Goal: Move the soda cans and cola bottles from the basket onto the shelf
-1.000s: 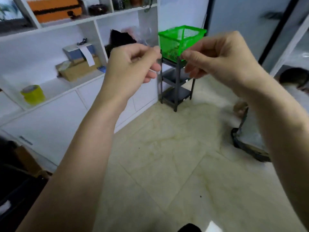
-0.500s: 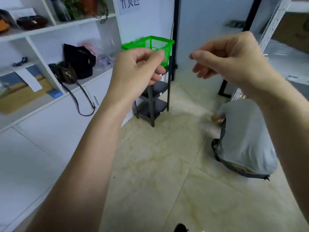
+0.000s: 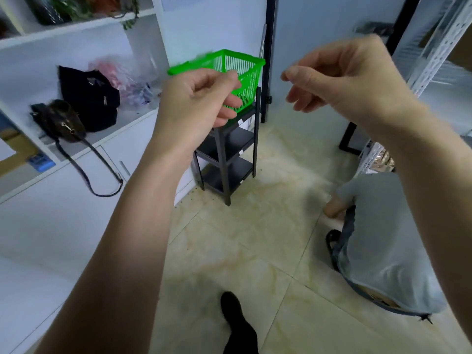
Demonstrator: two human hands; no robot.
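Observation:
A green plastic basket (image 3: 245,70) stands on top of a small black three-tier shelf (image 3: 229,154) against the far wall. What the basket holds is hidden from here; no cans or bottles show. My left hand (image 3: 196,98) is raised in front of the basket and covers its left part, fingers curled in with nothing in them. My right hand (image 3: 342,77) hovers to the right of the basket, fingers loosely curled, thumb near the forefinger, nothing held. Both hands are well short of the basket.
White wall cabinets (image 3: 63,200) run along the left, with a black bag (image 3: 89,98) and a strapped brown bag (image 3: 63,121) on the ledge. A person in a grey shirt (image 3: 383,241) crouches at the right beside a metal rack (image 3: 429,47). My foot (image 3: 235,320) shows below.
I have walked closer to the black shelf and basket, which now look larger. My hands have drawn apart. The crouching person has come further into view at the right.

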